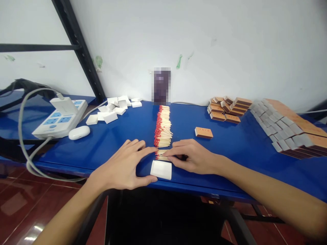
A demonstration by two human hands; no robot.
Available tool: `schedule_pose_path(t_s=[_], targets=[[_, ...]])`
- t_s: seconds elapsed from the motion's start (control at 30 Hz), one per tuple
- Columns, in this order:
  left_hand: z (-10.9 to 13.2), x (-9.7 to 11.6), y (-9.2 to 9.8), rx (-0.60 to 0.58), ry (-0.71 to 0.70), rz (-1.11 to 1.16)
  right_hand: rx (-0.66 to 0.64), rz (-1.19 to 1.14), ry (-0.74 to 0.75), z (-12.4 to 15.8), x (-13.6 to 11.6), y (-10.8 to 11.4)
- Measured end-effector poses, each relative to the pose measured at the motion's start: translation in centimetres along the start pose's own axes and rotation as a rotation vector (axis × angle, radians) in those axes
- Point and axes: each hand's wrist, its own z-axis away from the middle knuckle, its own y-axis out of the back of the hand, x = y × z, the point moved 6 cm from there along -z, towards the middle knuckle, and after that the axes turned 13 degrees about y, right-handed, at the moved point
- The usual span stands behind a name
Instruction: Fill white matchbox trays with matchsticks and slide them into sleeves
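White plastic power strip (52, 126) at far left, then heap of small white rectangular trays (110, 117). Left hand (127, 166): thumb and index finger wide apart, index tip at red heads of small cluster of pale wooden matches (160, 157), thumb beside shallow white tray (161, 170). Cluster lies between that tray and long row of red-headed matches (163, 129). Right hand (190, 156): thumb and index finger close together at cluster's pale ends; cannot tell whether gripping. Farther right, single orange matchbox (203, 132).

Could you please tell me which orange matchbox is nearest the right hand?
The lone matchbox on the blue table, just beyond the right hand; the others are farther off, in the pile behind it or the large stack at far right.
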Motion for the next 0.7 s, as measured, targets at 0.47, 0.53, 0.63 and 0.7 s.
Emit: schedule_pose_path(t_s=[0.47, 0.53, 0.63, 0.7], targets=[[-0.07, 0.1, 0.01, -0.02, 0.008, -0.009, -0.038, -0.032, 0.007, 0.1, 0.04, -0.35], [0.01, 0.05, -0.01, -0.023, 0.012, -0.007, 0.0, -0.049, -0.024, 0.06, 0.13, -0.17], [0.07, -0.02, -0.05, -0.019, 0.01, 0.004, 0.027, -0.042, -0.06, -0.09, 0.14, 0.06], [0.06, -0.05, -0.09, -0.016, 0.004, 0.015, 0.023, -0.02, -0.079, -0.23, 0.1, 0.12]])
